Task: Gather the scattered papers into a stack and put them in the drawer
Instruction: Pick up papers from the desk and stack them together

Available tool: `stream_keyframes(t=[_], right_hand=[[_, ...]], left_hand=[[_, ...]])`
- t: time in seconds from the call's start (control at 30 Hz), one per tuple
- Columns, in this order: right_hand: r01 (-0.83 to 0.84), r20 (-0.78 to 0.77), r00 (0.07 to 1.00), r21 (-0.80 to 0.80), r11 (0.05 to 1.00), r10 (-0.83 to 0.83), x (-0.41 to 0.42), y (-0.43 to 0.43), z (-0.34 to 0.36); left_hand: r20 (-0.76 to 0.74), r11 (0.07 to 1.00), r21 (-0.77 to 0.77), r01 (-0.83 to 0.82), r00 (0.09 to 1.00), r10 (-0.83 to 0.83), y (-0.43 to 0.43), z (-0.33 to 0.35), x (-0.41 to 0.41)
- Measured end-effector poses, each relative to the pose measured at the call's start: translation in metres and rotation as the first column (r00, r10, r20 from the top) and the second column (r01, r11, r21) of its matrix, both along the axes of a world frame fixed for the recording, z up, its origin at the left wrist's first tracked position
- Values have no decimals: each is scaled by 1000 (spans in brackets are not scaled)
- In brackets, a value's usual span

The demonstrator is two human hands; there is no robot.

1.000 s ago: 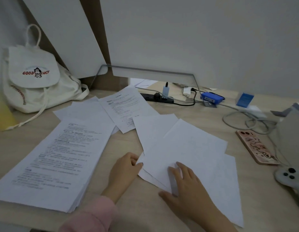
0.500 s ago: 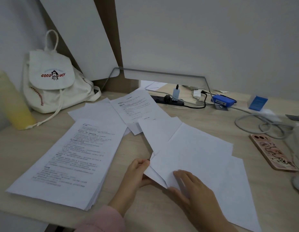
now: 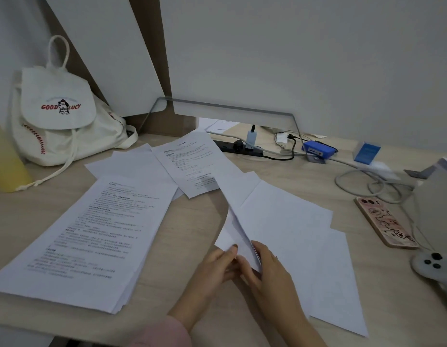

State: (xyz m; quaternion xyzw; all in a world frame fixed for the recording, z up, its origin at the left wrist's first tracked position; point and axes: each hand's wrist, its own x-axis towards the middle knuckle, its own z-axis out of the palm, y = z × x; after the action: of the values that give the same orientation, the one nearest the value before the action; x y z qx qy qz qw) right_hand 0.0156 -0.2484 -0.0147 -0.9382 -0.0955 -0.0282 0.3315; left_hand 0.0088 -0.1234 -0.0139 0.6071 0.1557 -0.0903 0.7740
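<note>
Loose blank sheets fanned over the right half of the counter, near-left corner raised off the wood. Left grip grasping that raised corner, thumb on top, fingers beneath. Right grip close alongside, pinching the same lifted edge between thumb and fingers. Thick printed stack flat at left, edges uneven, apart from both grips. Single printed page farther back, right edge overlapped by the blank sheets. More plain pages under it and under the far end of the stack. Canvas backpack and yellow bottle at far left. Power strip and coiled cable along the back. Phone face down at right, white controller nearer the front edge beside it.
</note>
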Motion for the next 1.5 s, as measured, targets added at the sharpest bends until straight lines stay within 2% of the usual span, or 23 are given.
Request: stream_keyframes(t=[0.07,0.17,0.23,0.27,0.3,0.37,0.4,0.43,0.5,0.63,0.8,0.93,1.07,1.2,1.33,1.43,1.5], right_hand=[[18,-85,996,50,999,-14,4,2,3],[35,-46,998,98,995,-31,13,-3,11],[59,-45,998,233,971,-49,21,-15,22],[66,-72,996,358,931,-43,24,-22,32],[78,-111,994,514,854,-24,25,-29,44],[140,-206,977,813,565,53,26,-45,68],[158,-216,972,891,426,92,26,-55,76],[174,-220,970,925,338,102,27,-64,83],[223,-248,967,934,280,57,30,-80,83],[457,-428,889,849,266,-163,28,-88,44],[534,-469,845,774,340,-258,20,-90,25],[546,-451,837,719,430,-309,26,-91,27],[462,-383,887,723,514,-257,19,-86,32],[452,-352,892,696,558,-282,19,-85,25],[455,-368,889,642,616,-273,22,-89,18],[437,-367,894,599,671,-255,25,-91,14],[431,-363,895,561,707,-258,28,-92,11]], left_hand=[[6,1000,13,4,1000,-4,1,1,1],[16,998,19,-55,998,55,5,1,0],[14,986,-11,-167,986,168,14,3,0],[17,973,-18,-231,973,231,21,5,0],[19,956,-21,-292,956,293,28,6,-1],[32,922,-14,-388,921,388,45,7,-4],[51,909,1,-417,908,416,53,5,-6],[76,900,15,-435,898,433,60,3,-8],[127,907,28,-421,901,414,69,-1,-12],[167,965,81,-249,958,233,63,-1,-14],[190,934,242,-263,957,220,61,-1,-14],[307,826,326,-460,878,368,71,20,-15],[444,746,294,-598,776,448,79,67,-14],[574,708,272,-651,701,424,79,117,-10],[734,705,259,-661,609,301,51,154,-1],[749,742,381,-552,655,102,6,160,17],[632,743,540,-396,774,-46,-25,147,37]])
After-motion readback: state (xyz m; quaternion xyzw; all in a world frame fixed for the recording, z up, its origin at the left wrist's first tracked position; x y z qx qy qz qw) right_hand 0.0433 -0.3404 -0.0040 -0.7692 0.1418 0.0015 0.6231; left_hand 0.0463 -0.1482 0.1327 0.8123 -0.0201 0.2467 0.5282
